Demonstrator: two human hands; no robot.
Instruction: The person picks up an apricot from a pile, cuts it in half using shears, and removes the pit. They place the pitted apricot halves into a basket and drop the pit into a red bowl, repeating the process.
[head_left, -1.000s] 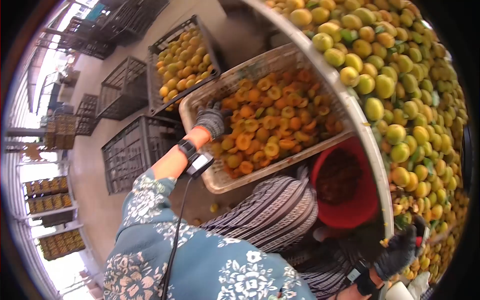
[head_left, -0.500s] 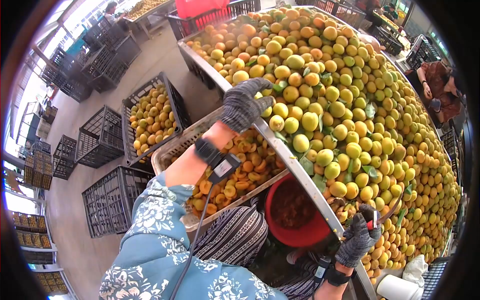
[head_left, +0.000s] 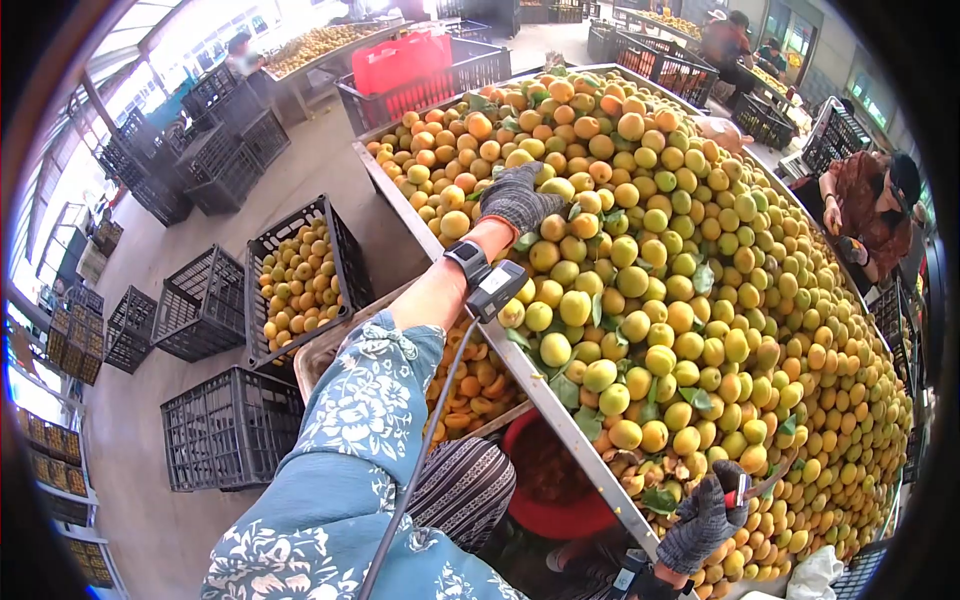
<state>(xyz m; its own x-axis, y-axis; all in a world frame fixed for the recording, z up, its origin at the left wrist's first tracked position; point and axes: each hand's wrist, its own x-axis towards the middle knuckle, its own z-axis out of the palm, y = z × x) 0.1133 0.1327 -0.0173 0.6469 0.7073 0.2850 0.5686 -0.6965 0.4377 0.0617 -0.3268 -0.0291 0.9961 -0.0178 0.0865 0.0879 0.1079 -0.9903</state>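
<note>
My left hand point(head_left: 520, 198), in a dark grey knitted glove, reaches over the near side of a big heap of apricots point(head_left: 660, 290). Its thumb and fingers are apart beside a greenish apricot point(head_left: 557, 187), which still lies in the heap; the fingertips are partly hidden. At the lower right, my right hand point(head_left: 703, 522), gloved alike, is closed around the red-and-white handle of a knife point(head_left: 772, 478). The curved blade points over the fruit. Below my left arm, halved apricots point(head_left: 475, 385) fill a pale crate, partly covered by my sleeve.
A metal rim point(head_left: 570, 440) edges the heap. Beneath it stands a red tub point(head_left: 590, 512) with brown matter inside. To the left are a black crate of apricots point(head_left: 345, 290) and other black crates point(head_left: 232, 425). Another person point(head_left: 865, 215) sits across the heap.
My left hand has moved farther over the heap, away from me, to the greenish apricot. My right hand keeps the knife. The view has tilted up a little.
</note>
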